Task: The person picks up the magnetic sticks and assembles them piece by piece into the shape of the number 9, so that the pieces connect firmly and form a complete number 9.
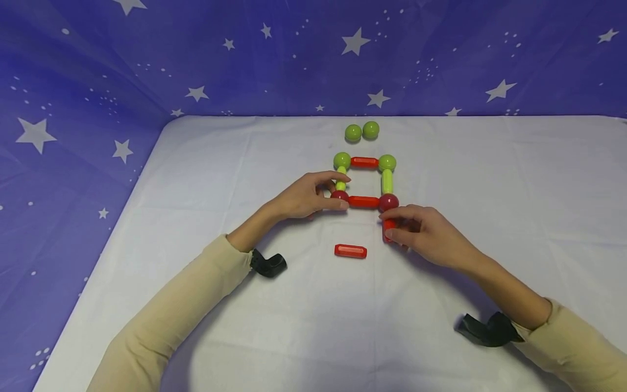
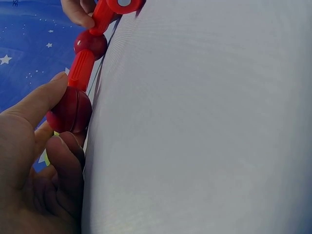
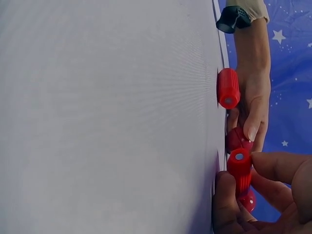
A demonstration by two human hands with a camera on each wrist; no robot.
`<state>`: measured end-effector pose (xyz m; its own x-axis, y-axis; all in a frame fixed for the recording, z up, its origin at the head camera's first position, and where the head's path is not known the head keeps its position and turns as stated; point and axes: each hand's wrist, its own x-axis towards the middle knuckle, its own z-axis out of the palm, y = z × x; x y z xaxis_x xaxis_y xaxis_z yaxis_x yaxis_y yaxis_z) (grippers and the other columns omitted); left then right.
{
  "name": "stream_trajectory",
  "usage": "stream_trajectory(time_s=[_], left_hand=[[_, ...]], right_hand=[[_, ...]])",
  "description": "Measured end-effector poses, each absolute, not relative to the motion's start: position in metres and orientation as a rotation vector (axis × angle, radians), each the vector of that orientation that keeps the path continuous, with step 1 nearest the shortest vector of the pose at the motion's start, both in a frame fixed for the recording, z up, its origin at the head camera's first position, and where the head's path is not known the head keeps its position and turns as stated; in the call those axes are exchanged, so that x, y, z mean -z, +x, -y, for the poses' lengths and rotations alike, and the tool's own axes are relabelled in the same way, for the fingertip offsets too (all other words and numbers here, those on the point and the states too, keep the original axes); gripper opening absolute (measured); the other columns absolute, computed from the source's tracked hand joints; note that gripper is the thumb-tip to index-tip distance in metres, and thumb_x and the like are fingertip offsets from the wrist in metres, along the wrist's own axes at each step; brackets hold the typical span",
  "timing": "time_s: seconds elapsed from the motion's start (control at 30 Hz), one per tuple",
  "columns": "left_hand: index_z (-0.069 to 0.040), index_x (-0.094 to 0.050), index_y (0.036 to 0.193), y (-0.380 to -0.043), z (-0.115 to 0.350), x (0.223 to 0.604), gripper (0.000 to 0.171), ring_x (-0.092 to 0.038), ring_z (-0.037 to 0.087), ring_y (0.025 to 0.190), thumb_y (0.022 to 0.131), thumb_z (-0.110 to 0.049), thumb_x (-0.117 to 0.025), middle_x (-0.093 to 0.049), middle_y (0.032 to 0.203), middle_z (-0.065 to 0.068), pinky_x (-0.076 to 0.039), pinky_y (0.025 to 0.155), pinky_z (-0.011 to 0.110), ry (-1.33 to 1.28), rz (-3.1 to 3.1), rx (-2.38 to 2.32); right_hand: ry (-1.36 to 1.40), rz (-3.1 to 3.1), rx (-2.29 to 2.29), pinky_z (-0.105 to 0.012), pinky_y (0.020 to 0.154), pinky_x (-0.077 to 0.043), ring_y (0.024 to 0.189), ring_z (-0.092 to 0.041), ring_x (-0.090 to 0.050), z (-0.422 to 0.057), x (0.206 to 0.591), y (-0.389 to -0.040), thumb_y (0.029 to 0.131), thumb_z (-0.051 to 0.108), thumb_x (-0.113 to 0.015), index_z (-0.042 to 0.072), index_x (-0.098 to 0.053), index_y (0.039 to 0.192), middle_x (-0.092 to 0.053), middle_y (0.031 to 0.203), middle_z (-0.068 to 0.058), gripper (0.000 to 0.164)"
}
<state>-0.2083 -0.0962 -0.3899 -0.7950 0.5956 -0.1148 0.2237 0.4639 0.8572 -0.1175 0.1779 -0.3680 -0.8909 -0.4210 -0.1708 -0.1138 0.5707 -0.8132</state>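
Note:
A square of rods and balls lies on the white tablecloth, with green balls (image 1: 387,163) at its far corners and dark red balls (image 1: 389,202) at its near ones. My left hand (image 1: 306,197) holds the near-left dark red ball (image 2: 70,112) between thumb and fingers. Between the two near balls runs a red rod (image 1: 364,202). My right hand (image 1: 431,235) pinches another red rod (image 3: 240,168), whose far end meets the near-right ball; a silvery disc shows on its near end. Yellow-green rods (image 1: 387,182) form the sides, the left one partly hidden by my fingers.
One loose red rod (image 1: 350,251) lies in front of the square, between my forearms. Beyond the square sit two green balls (image 1: 353,133) side by side. A blue star-patterned cloth (image 1: 294,60) hangs behind the table (image 1: 245,326). Black wrist mounts (image 1: 268,264) stick out from both sleeves.

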Motion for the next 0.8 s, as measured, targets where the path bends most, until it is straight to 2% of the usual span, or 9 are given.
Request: stream_trajectory(time_s=[0.3,0.4,0.53,0.67,0.8], left_hand=[[-0.015,-0.059,0.134,-0.209,0.096,0.39,0.054,-0.05,0.023,0.072,0.085,-0.028,-0.079,-0.059,0.107,0.005,-0.04,0.059,0.031,0.686,-2.315,-1.27],[-0.016,-0.059,0.134,-0.209,0.096,0.39,0.054,-0.05,0.023,0.074,0.085,-0.029,-0.079,-0.06,0.107,0.004,-0.04,0.061,0.031,0.688,-2.323,-1.265],[-0.016,-0.059,0.134,-0.208,0.095,0.389,0.054,-0.051,0.022,0.078,0.085,-0.029,-0.079,-0.06,0.106,0.004,-0.041,0.061,0.03,0.681,-2.327,-1.255],[-0.016,-0.059,0.134,-0.208,0.095,0.389,0.054,-0.051,0.022,0.08,0.086,-0.029,-0.079,-0.06,0.106,0.004,-0.041,0.062,0.03,0.682,-2.326,-1.252],[-0.016,-0.059,0.134,-0.209,0.096,0.389,0.054,-0.051,0.022,0.082,0.086,-0.029,-0.079,-0.06,0.106,0.004,-0.041,0.066,0.03,0.687,-2.332,-1.255]], right_hand=[[-0.467,-2.501,1.248,-0.033,0.064,-0.055,0.082,-0.025,-0.061,-0.187,0.366,-0.117,0.094,0.01,-0.066,0.008,-0.066,0.126,-0.062,0.115,-0.01,0.032],[-0.449,-2.558,1.269,-0.032,0.062,-0.054,0.076,-0.025,-0.063,-0.191,0.361,-0.119,0.096,0.011,-0.064,0.008,-0.067,0.124,-0.065,0.108,-0.01,0.029],[-0.414,-2.69,1.317,-0.025,0.064,-0.051,0.076,-0.025,-0.065,-0.193,0.357,-0.122,0.096,0.013,-0.065,0.006,-0.067,0.123,-0.068,0.1,-0.01,0.028],[-0.41,-2.81,1.374,-0.016,0.072,-0.048,0.083,-0.016,-0.065,-0.192,0.354,-0.13,0.094,0.01,-0.066,0.004,-0.069,0.121,-0.069,0.107,-0.012,0.027],[-0.395,-2.851,1.487,-0.014,0.08,-0.047,0.088,-0.005,-0.064,-0.189,0.354,-0.148,0.093,0.007,-0.067,0.002,-0.069,0.118,-0.068,0.111,-0.015,0.026]])
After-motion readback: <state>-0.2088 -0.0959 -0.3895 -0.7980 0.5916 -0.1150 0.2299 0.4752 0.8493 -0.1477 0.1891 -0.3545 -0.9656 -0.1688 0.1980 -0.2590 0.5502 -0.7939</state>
